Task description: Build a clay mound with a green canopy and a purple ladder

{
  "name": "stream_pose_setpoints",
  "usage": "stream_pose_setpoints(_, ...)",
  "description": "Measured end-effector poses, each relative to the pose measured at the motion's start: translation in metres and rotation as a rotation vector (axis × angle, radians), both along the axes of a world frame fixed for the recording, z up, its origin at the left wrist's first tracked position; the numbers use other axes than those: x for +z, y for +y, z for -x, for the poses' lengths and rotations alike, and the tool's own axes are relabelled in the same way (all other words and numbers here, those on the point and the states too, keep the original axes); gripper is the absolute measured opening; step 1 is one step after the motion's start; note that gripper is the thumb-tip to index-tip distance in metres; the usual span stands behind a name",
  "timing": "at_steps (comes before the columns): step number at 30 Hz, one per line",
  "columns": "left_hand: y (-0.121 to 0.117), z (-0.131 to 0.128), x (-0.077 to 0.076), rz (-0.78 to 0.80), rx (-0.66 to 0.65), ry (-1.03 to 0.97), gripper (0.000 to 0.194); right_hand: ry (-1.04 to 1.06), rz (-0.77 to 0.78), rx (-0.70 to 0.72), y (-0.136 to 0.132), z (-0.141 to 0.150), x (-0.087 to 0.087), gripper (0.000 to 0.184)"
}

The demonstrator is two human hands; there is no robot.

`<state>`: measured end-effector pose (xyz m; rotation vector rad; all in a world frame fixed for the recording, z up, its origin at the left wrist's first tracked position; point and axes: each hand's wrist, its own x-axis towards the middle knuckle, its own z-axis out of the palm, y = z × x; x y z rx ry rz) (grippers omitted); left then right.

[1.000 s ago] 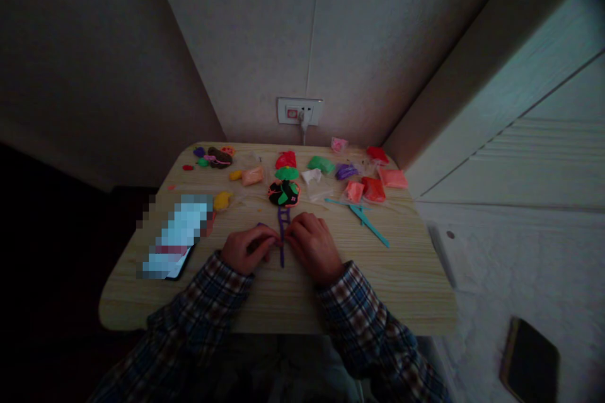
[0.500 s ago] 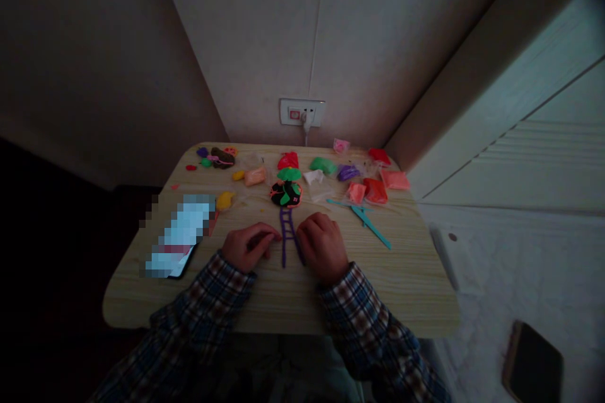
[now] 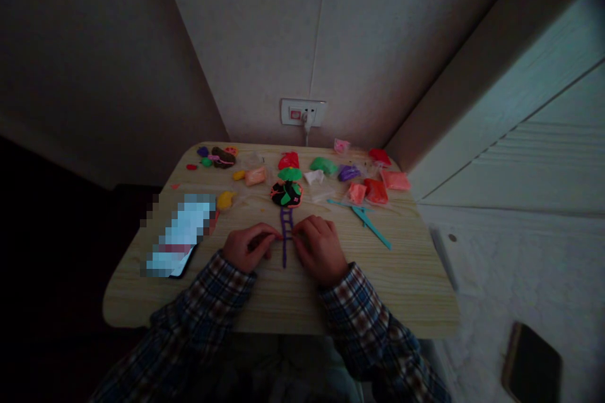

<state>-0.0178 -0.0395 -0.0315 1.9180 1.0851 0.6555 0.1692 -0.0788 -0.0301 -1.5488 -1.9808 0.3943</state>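
Note:
A purple clay ladder [image 3: 284,254] lies on the table below a black clay piece [image 3: 278,196] with green and orange parts and a green top. At the ladder's left rail, my left hand [image 3: 249,248] is closed in a pinch, its fingertips touching the rail beside a rung. From the other side my right hand [image 3: 322,250] pinches at the right rail, its curled fingers hiding that rail's lower part.
A lit phone [image 3: 182,233] lies on the left of the table [image 3: 283,308]. Turquoise clay tools [image 3: 373,228] are at the right. Several clay packets, such as a green one [image 3: 324,165], line the back. A dark phone-like object [image 3: 532,362] rests on the pale surface at right.
My right hand has shifted slightly left and its fingertips are closer to the ladder, now covering the lower right rail that showed before. My left hand has hardly moved.

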Motion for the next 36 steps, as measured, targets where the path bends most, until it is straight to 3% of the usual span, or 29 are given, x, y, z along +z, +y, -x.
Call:
stream_pose_setpoints(19,0.0000,-0.0018,0.0030,-0.015,-0.008,-0.012,0.022,0.041,0.008,0.063,-0.0010,0.0007,-0.0012,0.011)
stream_pose_setpoints(36,-0.0011,-0.0033,0.0038,-0.034,-0.011,-0.018,0.021,0.027,-0.001,0.035,-0.0001,-0.0016,-0.0019,0.016)
